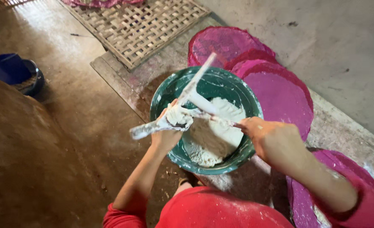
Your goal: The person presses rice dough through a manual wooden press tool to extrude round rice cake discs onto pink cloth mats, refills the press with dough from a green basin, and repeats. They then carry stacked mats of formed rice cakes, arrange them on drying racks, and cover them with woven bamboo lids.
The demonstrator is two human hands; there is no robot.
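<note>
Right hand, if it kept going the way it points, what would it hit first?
Likely the left hand: the right hand points left across the green bowl, over the white dough. Depth is unclear.

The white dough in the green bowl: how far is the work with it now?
Done: several pink round sheets lie beside the green bowl. In hand: the left hand and right hand hold coated sticks, seemingly scraping one clean. Left: much white dough remains in the bowl.

It looks like a home workshop: a dirt floor, a woven mat, and pink round sheets lying out.
</note>
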